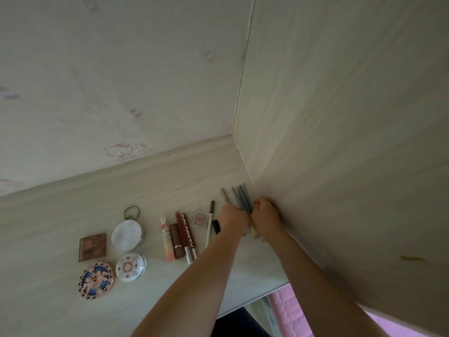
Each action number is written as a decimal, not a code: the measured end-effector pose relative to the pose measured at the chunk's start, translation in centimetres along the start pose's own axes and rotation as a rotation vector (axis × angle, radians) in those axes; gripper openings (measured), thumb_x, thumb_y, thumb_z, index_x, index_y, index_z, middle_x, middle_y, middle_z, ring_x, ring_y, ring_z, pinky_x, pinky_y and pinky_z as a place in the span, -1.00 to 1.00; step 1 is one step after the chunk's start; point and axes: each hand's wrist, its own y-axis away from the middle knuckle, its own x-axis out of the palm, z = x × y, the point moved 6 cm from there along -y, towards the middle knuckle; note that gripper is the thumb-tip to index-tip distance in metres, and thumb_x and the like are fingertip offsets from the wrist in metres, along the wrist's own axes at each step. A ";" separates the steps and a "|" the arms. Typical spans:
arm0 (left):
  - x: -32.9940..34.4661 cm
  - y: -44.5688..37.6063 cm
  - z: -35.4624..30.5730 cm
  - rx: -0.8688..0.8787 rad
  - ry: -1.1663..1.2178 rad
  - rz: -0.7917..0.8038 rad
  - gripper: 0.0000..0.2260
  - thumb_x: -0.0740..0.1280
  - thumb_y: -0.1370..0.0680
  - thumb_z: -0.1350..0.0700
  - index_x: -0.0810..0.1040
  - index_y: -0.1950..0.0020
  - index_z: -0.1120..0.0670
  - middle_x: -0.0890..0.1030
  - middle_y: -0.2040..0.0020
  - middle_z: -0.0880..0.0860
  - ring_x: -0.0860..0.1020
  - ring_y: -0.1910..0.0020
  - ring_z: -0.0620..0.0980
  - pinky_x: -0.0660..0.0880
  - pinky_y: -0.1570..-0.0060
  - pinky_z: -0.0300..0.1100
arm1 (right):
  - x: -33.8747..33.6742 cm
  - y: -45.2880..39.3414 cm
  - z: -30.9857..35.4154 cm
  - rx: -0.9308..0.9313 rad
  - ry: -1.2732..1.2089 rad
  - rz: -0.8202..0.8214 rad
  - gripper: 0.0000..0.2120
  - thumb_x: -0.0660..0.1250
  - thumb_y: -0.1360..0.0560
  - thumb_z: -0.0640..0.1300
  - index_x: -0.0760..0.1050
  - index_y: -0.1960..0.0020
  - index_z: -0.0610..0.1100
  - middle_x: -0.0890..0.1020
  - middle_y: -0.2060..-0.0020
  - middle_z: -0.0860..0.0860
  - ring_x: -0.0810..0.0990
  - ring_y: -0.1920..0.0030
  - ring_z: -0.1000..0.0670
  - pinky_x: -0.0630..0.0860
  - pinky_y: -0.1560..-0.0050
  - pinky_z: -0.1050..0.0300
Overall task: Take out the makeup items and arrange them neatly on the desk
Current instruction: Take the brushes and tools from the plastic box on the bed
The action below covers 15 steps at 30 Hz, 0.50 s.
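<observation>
i am looking down at a pale wood-grain desk (73, 300) that meets a side panel (340, 166) on my right. both my arms reach forward to about 1 o'clock, into the corner. my left hand (233, 218) and my right hand (266, 215) sit side by side, fingers curled around a bunch of slim grey makeup pencils (243, 197), whose tips fan out toward 12 o'clock above my knuckles; their lower ends poke out below my hands. just at 9 o'clock from my left hand lie a thin white pencil (209, 229) and a small black item (216, 226), then a small pink eyeshadow square (199, 218). further toward 9 o'clock, 4 tubes lie parallel and touching: a pastel tube with bunny ears (167, 239), a brown lipstick (177, 240) and 2 dark red lip glosses (185, 237). beyond them, well apart, sit a round mirror with a ring (126, 235), a brown square compact (92, 247), a white floral pot (130, 267) and a blue-and-pink round compact (96, 280).
</observation>
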 end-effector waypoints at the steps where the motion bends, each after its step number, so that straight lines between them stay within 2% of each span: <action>1: -0.1 0.1 0.1 0.001 -0.008 0.002 -0.85 0.27 -0.50 0.27 0.59 0.08 0.32 0.64 0.09 0.34 0.65 0.08 0.26 0.61 0.07 0.13 | -0.1 0.1 0.0 -0.009 0.002 0.005 -0.71 0.15 -0.56 -0.29 0.43 -0.26 -0.26 0.56 -0.20 -0.20 0.54 -0.17 -0.16 0.32 0.11 0.28; 9: -1.2 1.2 0.2 0.073 -0.024 0.055 -0.82 0.21 -0.51 0.27 0.60 0.15 0.19 0.67 0.12 0.29 0.66 0.10 0.21 0.62 0.06 0.10 | -0.6 1.8 0.1 -0.091 0.089 0.043 -0.72 0.19 -0.56 -0.25 0.44 -0.25 -0.28 0.57 -0.17 -0.20 0.55 -0.17 -0.16 0.45 -0.04 0.15; 12: -1.7 2.0 0.0 0.105 -0.017 0.090 -0.84 0.26 -0.53 0.24 0.55 0.22 0.10 0.66 0.06 0.28 0.66 0.06 0.19 0.60 0.00 0.07 | -0.9 2.4 0.3 -0.134 0.143 0.034 -0.71 0.20 -0.56 -0.21 0.43 -0.26 -0.25 0.57 -0.15 -0.19 0.56 -0.14 -0.15 0.44 0.00 0.16; 15: -3.0 2.9 -0.4 0.188 -0.053 0.062 -0.87 0.26 -0.53 0.25 0.60 0.11 0.13 0.65 0.02 0.28 0.63 -0.02 0.21 0.58 -0.06 0.05 | -1.3 3.0 0.9 -0.211 0.217 0.007 -0.75 0.19 -0.56 -0.19 0.45 -0.20 -0.24 0.59 -0.10 -0.18 0.57 -0.07 -0.15 0.41 0.10 0.18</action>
